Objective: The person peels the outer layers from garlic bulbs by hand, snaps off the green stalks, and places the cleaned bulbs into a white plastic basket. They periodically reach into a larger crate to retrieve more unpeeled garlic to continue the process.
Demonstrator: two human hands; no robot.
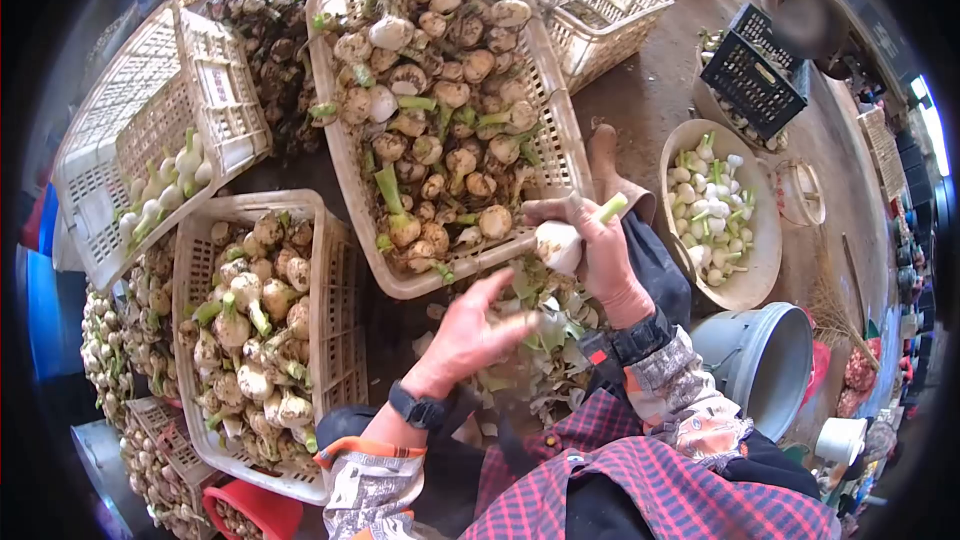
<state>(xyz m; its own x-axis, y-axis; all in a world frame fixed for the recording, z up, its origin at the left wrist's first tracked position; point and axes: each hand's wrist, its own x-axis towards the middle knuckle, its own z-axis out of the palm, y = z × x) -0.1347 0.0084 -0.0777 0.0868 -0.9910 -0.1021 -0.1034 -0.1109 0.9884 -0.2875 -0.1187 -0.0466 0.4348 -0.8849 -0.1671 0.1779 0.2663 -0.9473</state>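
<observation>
My right hand (611, 265) is closed round a garlic bulb (558, 246); its white, partly peeled side faces left and a cut green stem pokes out above the fingers. My left hand (468, 332) is lower and to the left, fingers spread, with nothing in it. Just beyond both hands stands a large beige plastic crate (556, 130) heaped with soil-stained garlic bulbs (452, 95). Torn leaves and skins (545, 365) lie below, between my hands and my lap.
A second crate (340, 340) of dirty bulbs stands at left, near a tipped crate (225, 85) with cleaner ones. At right are a round basin (765, 250) of white bulbs and a grey bucket (735, 350). Further back sit a beige crate (620, 35) and a black crate (755, 80).
</observation>
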